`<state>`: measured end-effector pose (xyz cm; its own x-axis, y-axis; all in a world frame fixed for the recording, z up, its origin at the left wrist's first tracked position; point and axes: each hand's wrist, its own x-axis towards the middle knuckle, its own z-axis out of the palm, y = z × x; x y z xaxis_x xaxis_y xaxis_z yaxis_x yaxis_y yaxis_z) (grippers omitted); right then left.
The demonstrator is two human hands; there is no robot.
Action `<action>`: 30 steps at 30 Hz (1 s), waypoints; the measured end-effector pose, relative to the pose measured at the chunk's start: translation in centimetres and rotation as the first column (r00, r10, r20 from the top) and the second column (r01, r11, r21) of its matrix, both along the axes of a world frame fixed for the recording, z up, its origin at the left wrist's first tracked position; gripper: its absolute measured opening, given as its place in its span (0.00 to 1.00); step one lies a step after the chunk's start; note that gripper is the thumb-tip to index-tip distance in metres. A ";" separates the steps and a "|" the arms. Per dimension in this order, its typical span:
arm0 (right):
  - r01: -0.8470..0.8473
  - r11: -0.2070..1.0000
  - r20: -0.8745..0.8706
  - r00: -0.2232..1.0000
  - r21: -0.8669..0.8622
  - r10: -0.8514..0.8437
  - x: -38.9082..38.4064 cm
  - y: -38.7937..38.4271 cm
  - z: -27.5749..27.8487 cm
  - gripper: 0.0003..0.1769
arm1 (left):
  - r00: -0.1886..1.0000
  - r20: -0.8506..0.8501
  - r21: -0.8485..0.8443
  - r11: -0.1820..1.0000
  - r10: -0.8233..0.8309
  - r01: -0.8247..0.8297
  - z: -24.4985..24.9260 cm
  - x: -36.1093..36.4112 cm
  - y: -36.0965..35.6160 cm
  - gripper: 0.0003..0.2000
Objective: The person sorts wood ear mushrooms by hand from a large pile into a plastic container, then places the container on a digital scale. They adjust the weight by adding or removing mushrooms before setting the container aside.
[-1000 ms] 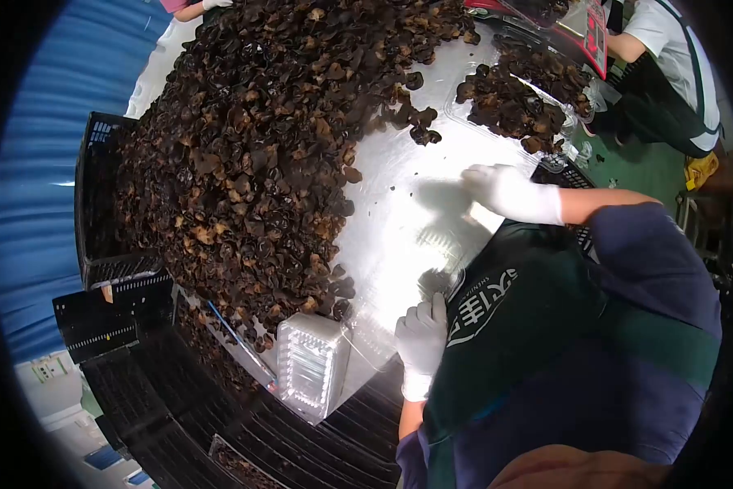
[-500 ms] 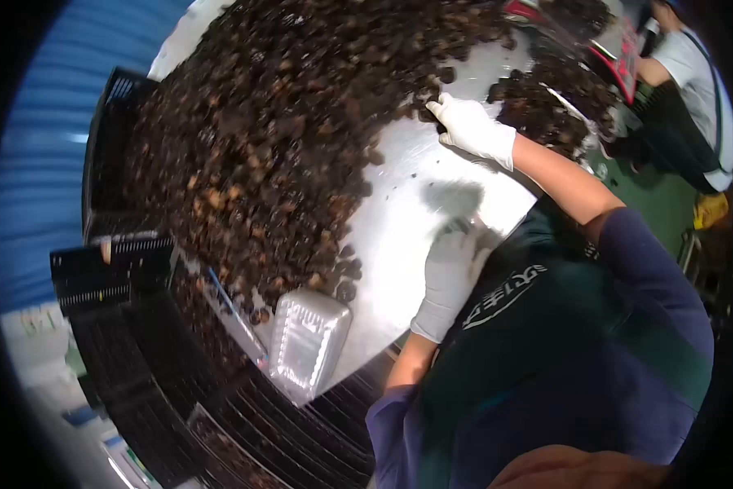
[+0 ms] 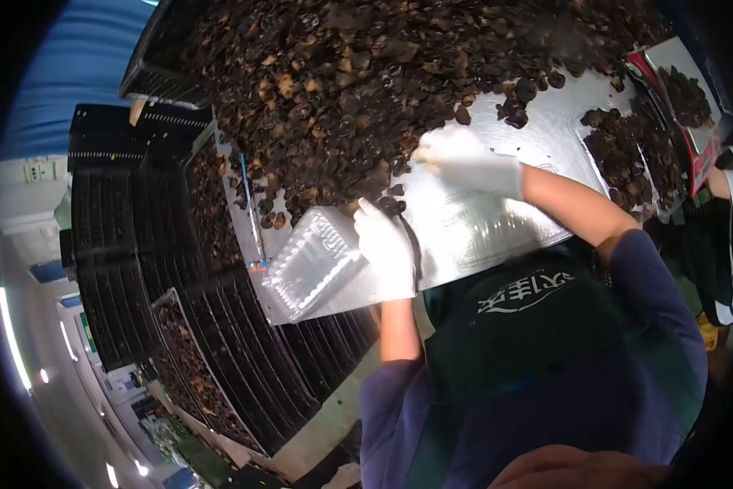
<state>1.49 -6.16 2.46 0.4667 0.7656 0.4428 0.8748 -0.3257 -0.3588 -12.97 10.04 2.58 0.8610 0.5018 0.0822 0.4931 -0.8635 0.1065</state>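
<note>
Dark, curled pieces like dried mushrooms form a large pile across the metal table. My left hand, in a white glove, is at the pile's near edge with its fingers stretched out, beside an upside-down-looking clear plastic tray. Its fingertips are right by a few dark pieces. My right hand, also white-gloved, is smeared by motion at the pile's edge; what its fingers hold, if anything, I cannot tell. Another clear plastic tray lies on the table close to my apron.
Stacked black crates stand at the left, with more pieces beside them. A blue-and-clear strip lies near the table's left edge. At right, a tray of dark pieces sits near a red-edged board and another person's arm.
My left hand has moved left and up, from before my apron to the pile's edge by the clear tray. My right hand has come lower and nearer to it. The camera view has turned.
</note>
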 end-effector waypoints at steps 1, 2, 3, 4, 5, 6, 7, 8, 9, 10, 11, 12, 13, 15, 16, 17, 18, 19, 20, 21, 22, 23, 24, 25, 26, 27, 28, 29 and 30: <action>-0.061 0.997 0.048 0.997 -0.042 0.063 -0.3 2.2 -0.4 0.10 | 0.999 -0.023 -0.019 0.999 0.038 -0.039 0.3 0.2 -0.3 0.31; -0.180 0.961 0.115 0.981 0.211 0.159 -0.6 3.4 -0.6 0.12 | 0.999 -0.025 -0.017 0.999 0.049 -0.049 0.2 0.0 -0.4 0.31; -0.173 0.984 0.074 0.983 0.053 0.169 -0.9 5.3 -0.6 0.11 | 1.000 -0.017 0.000 1.000 -0.002 0.002 0.2 -0.3 -0.5 0.30; -0.168 0.980 0.033 0.985 -0.106 0.172 -1.2 7.2 -0.8 0.09 | 0.998 -0.013 0.018 0.998 -0.054 0.055 0.4 -0.6 -0.6 0.29; -0.178 0.979 0.032 0.983 -0.103 0.182 -1.4 8.6 -1.3 0.09 | 0.999 0.000 -0.047 0.998 -0.052 0.052 1.0 -1.0 -0.7 0.26; -0.092 0.957 0.052 0.993 -0.275 0.110 -1.4 9.9 -1.7 0.07 | 0.999 0.001 -0.045 0.998 -0.042 0.042 0.8 -1.4 -0.7 0.26; -0.001 0.900 0.086 0.995 -0.437 0.042 -1.4 10.7 -2.0 0.05 | 0.996 0.062 -0.030 0.997 -0.065 0.067 0.4 -1.8 -0.7 0.24; -0.016 0.900 0.087 0.994 -0.435 0.060 -1.0 10.9 -2.4 0.05 | 0.989 0.123 -0.010 0.996 -0.083 0.085 0.1 -2.2 -0.7 0.23; -0.016 0.882 0.009 1.000 -0.471 0.023 -0.7 10.9 -2.0 0.05 | 0.978 0.187 0.002 0.996 -0.088 0.089 -0.1 -2.7 -1.1 0.20; -0.032 0.864 -0.067 0.998 -0.503 -0.002 -0.8 11.0 -1.4 0.05 | 0.967 0.237 0.012 0.996 -0.094 0.093 -0.5 -2.6 -1.3 0.19; -0.086 0.975 -0.419 0.908 -0.205 -0.008 -1.1 10.1 -1.1 0.06 | 0.963 0.219 0.013 0.987 -0.160 0.161 0.2 -2.8 -1.3 0.19; -0.044 0.995 -0.717 0.690 0.093 0.098 -1.2 8.5 -0.8 0.07 | 0.944 0.246 0.147 0.971 -0.218 0.186 -1.6 -3.2 -1.0 0.21; -0.049 0.998 -0.281 0.959 -0.040 0.036 -1.1 7.9 0.5 0.11 | 0.980 0.193 -0.106 0.993 -0.039 0.060 -2.1 -2.7 -1.5 0.24; 0.001 0.994 -0.419 0.907 0.109 0.045 -1.0 6.1 1.9 0.14 | 0.995 0.096 0.162 0.987 -0.035 0.019 -11.0 -1.0 -0.4 0.30; 0.056 0.998 -0.489 0.872 0.023 -0.037 -1.3 4.5 3.2 0.13 | 0.996 0.040 0.072 0.994 0.075 -0.078 -6.2 -0.6 -1.1 0.28; 0.029 0.997 -0.485 0.875 0.073 0.010 -1.0 2.3 2.9 0.10 | 0.980 0.173 -0.167 0.984 0.095 -0.065 -5.7 0.3 -0.8 0.25; 0.039 0.995 -0.495 0.869 0.089 0.010 -1.6 -0.1 3.9 0.09 | 0.994 0.087 -0.070 0.996 0.061 -0.055 -5.7 0.7 -0.8 0.22; 0.067 0.997 -0.579 0.812 -0.042 -0.079 -0.7 -4.3 1.8 0.09 | 0.968 0.232 -0.182 0.982 0.092 -0.050 -5.5 0.7 -1.0 0.21; 0.047 0.993 -0.587 0.803 -0.112 -0.104 -1.7 -7.5 3.4 0.09 | 0.940 0.293 -0.400 0.915 0.176 -0.047 -6.9 1.5 -0.7 0.22; 0.074 0.987 -0.653 0.742 -0.143 -0.150 -2.8 -11.5 3.1 0.07 | 0.976 0.181 -0.245 0.967 0.121 -0.075 -5.9 1.4 -1.2 0.23; -0.038 0.865 -0.578 0.758 -0.501 -0.302 -1.4 -16.5 2.9 0.05 | 0.996 0.053 -0.089 0.994 0.075 -0.070 -4.9 2.4 -1.1 0.24; -0.161 0.879 -0.601 0.783 -0.449 -0.163 -3.3 -18.5 5.6 0.04 | 0.995 0.096 -0.072 0.997 0.028 -0.021 -5.4 2.9 -1.2 0.24; -0.054 0.811 -0.791 0.268 -0.582 -0.550 -5.4 -20.5 8.2 0.09 | 0.991 0.133 -0.057 0.998 -0.025 0.033 -6.2 3.5 -1.8 0.25; -0.136 0.854 -0.803 0.439 -0.502 -0.402 -6.4 -26.1 6.3 0.11 | 0.991 0.135 -0.127 0.991 -0.027 0.044 -7.1 4.9 -2.3 0.26; -0.222 0.875 -0.781 0.578 -0.429 -0.236 -6.7 -30.5 4.1 0.13 | 0.983 0.164 -0.212 0.971 -0.079 0.114 -5.1 4.7 -2.6 0.27; -0.202 0.873 -0.776 0.574 -0.444 -0.262 -6.7 -31.3 3.7 0.13 | 0.979 0.182 -0.225 0.965 -0.094 0.135 -5.0 5.1 -3.0 0.27; -0.229 0.754 -0.509 0.846 -0.616 -0.159 -7.3 -31.9 3.7 0.15 | 0.970 0.205 -0.240 0.954 -0.133 0.181 -5.0 6.0 -3.7 0.28; -0.151 0.609 -0.191 0.982 -0.778 -0.001 -8.3 -32.4 3.5 0.16 | 0.967 0.119 0.072 0.973 -0.225 0.218 -6.0 6.7 -4.7 0.27; 0.086 0.502 0.061 0.996 -0.860 -0.066 -8.4 -31.6 2.7 0.04 | 0.951 0.045 0.377 0.887 -0.304 0.266 -7.6 7.4 -5.7 0.26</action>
